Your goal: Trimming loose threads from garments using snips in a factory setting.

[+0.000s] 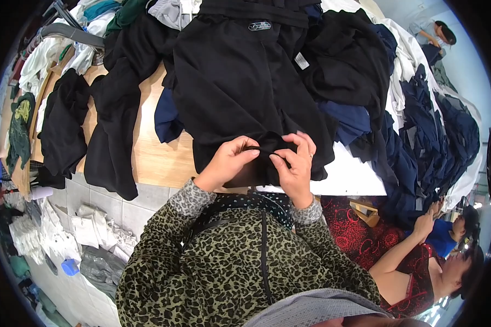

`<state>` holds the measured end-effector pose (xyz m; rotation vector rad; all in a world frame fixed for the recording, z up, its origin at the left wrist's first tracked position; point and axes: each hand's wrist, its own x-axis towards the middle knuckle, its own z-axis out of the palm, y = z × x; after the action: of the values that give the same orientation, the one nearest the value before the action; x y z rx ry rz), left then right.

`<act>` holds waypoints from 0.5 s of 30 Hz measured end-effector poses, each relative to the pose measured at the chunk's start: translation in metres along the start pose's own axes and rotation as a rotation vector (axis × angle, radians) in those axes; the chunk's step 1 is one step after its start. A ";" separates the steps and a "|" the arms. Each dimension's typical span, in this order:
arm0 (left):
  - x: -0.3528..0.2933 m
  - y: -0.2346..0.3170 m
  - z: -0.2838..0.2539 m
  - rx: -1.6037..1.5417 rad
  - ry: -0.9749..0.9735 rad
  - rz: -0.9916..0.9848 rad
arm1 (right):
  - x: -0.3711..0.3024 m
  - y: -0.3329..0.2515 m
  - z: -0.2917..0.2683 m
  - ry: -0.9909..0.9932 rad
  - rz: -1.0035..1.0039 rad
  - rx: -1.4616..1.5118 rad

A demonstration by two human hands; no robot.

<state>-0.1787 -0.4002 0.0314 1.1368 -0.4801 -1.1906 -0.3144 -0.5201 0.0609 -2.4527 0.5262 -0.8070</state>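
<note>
A pair of black trousers [229, 76] lies on the table in front of me, waistband away from me, with a small silvery badge [259, 25] below the waistband. At its near end, my left hand [230, 161] is closed, thumb and fingers pinching a fold of the black cloth. Close by on the right, my right hand [293, 168] pinches the same fold between thumb and fingers, its other fingers lifted. The pinched cloth is raised a little between both hands. What the fingertips cover is hidden.
Beside the trousers lie other black garments [346, 57] and navy cloth [169, 117] on the wooden table [153, 158]. Navy garments [420, 125] heap up at the right. A person in red and black [360, 234] sits close on my right. White bundles [87, 229] lie on the floor, left.
</note>
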 end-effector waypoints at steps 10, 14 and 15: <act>0.008 0.018 -0.011 -0.043 -0.020 -0.116 | -0.004 0.025 0.004 -0.257 0.742 1.387; 0.010 0.015 -0.012 -0.036 -0.002 -0.134 | -0.002 0.022 0.005 -0.226 0.776 1.328; 0.010 0.014 -0.012 -0.035 -0.003 -0.134 | 0.000 0.020 0.002 -0.240 0.741 1.346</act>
<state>-0.1588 -0.4051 0.0361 1.1515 -0.3883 -1.3115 -0.3170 -0.5353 0.0480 -0.9653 0.4892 -0.3108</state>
